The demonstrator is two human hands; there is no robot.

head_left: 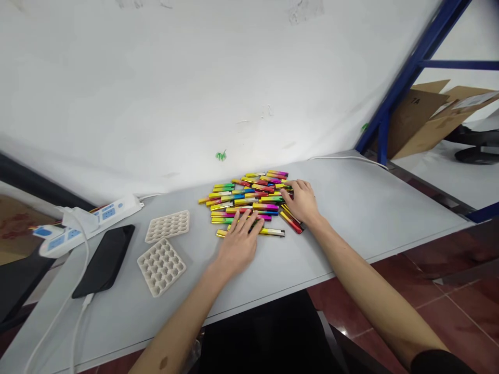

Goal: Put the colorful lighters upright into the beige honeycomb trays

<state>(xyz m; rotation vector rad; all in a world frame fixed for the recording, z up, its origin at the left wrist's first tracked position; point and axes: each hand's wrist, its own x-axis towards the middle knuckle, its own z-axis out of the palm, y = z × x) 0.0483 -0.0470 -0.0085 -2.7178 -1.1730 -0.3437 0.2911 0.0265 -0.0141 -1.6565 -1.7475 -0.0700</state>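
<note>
A pile of several shiny multicoloured lighters (pixel 249 200) lies on the grey table (pixel 351 218) near the white wall. My left hand (pixel 237 241) rests flat on the pile's near edge, fingers stretched out over the lighters. My right hand (pixel 301 201) lies on the pile's right side, fingers spread and curved over several lighters. Neither hand has lifted anything. Two white holed trays (pixel 167 226) (pixel 161 266) lie left of the pile.
A black phone (pixel 105 259) with a white cable lies at the left, beside white power strips (pixel 89 221). A blue metal rack (pixel 405 78) and cardboard boxes (pixel 429 119) stand at the right. The table's front edge runs just below my forearms.
</note>
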